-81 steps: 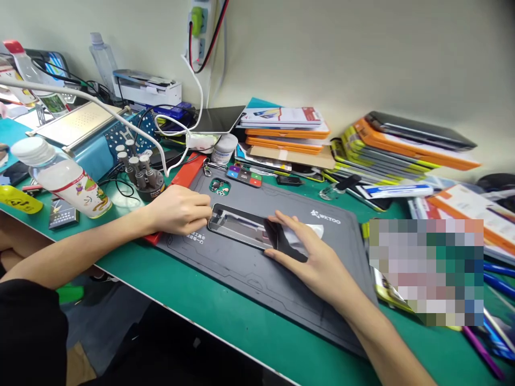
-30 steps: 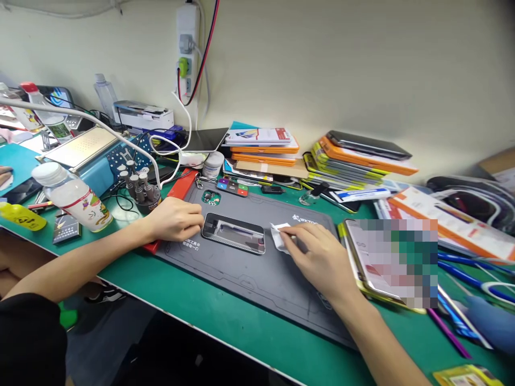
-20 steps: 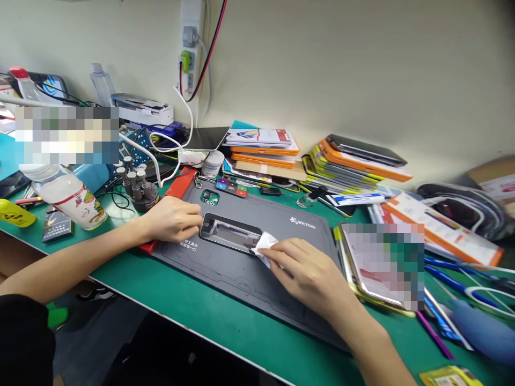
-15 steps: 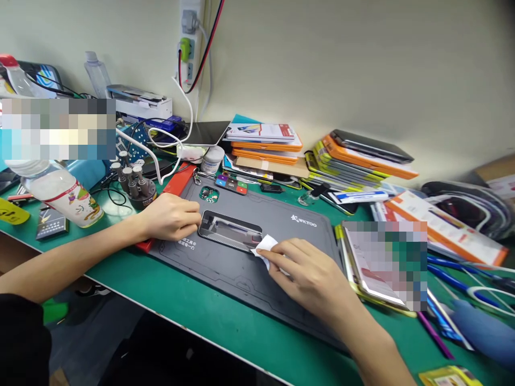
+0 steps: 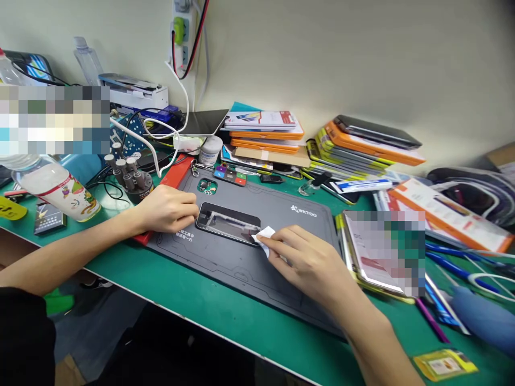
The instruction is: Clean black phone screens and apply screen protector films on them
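Observation:
A black smartphone lies face up on a grey work mat, its screen reflecting light. My left hand is closed at the phone's left end, with curled fingertips against that edge. Pinched in my right hand is a small white wipe, which touches the phone's right end. The thumb of my right hand is partly hidden beneath its fingers.
Phone boxes and cases are stacked along the wall. A screwdriver holder and a plastic bottle stand at left. Flat packages, blue-handled tools and a yellow packet lie at right.
The view has shifted slightly, so the scene sits a little higher. Both hands keep nearly the same places at the phone, and the wipe stays at its right end.

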`<state>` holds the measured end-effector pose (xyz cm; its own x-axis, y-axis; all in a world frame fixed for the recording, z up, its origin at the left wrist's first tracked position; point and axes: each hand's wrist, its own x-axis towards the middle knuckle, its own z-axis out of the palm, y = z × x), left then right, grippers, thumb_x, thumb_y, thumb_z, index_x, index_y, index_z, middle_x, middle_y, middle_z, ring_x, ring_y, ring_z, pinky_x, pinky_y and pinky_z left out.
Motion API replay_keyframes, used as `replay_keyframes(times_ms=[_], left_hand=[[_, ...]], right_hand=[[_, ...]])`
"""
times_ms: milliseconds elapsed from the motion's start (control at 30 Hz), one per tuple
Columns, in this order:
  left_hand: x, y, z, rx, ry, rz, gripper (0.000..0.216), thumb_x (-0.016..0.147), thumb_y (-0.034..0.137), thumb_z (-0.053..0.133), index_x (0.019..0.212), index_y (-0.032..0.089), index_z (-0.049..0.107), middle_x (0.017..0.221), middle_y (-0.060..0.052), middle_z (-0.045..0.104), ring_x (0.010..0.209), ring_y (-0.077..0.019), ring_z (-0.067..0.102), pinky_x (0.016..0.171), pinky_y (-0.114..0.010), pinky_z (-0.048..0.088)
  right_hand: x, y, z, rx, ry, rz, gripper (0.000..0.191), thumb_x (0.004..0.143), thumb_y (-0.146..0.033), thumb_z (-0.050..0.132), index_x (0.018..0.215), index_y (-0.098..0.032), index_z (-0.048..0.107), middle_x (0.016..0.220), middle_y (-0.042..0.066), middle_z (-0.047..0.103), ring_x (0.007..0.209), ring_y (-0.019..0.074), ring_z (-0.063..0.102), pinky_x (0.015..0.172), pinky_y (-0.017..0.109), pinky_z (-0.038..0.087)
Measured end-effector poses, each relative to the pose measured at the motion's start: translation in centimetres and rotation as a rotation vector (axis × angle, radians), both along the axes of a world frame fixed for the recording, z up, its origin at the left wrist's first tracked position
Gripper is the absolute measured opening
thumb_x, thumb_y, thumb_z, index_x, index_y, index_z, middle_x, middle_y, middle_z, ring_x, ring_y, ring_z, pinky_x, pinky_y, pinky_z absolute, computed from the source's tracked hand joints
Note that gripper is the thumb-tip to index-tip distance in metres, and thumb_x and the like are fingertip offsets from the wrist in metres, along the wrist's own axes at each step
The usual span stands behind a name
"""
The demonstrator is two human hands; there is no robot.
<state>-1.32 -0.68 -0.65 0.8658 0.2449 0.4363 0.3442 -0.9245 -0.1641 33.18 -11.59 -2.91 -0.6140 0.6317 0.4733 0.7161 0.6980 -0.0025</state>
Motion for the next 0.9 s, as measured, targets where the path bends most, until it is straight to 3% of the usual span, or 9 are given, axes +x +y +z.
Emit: replay_keyframes(times_ms=[333, 600, 900], left_hand=[[0.1, 0.0, -0.3, 0.021, -0.062, -0.015, 0.03, 0.101, 0.019, 0.052, 0.078, 0.021, 0.071, 0.074, 0.001, 0.066, 0.057, -0.0115, 0.055, 0.053, -0.03, 0.035], [0.0, 0.1, -0.8, -0.024, -0.111, 0.008, 0.028, 0.099, 0.018, 0.053, 0.079, 0.021, 0.072, 0.074, 0.002, 0.067, 0.058, -0.0111, 0.056, 0.052, -0.029, 0.032], [0.1, 0.1, -0.9, -0.083, -0.07, 0.058, 0.033, 0.1, 0.021, 0.048, 0.079, 0.022, 0.073, 0.076, 0.001, 0.069, 0.061, -0.012, 0.059, 0.053, -0.03, 0.032]], right_hand=[[-0.3, 0.6, -1.1, -0.002, 0.028, -0.079, 0.031, 0.101, -0.01, 0.055, 0.117, -0.023, 0.078, 0.094, 0.006, 0.077, 0.086, 0.024, 0.067, 0.076, 0.038, 0.058], [-0.3, 0.3, -0.8, -0.057, 0.036, -0.04, 0.028, 0.102, -0.01, 0.056, 0.117, -0.021, 0.076, 0.096, 0.006, 0.076, 0.087, 0.0224, 0.065, 0.076, 0.036, 0.058], [0.1, 1.7, -1.7, 0.006, 0.041, -0.066, 0.025, 0.104, -0.013, 0.057, 0.122, -0.018, 0.075, 0.092, 0.006, 0.074, 0.087, 0.0222, 0.065, 0.074, 0.035, 0.056]])
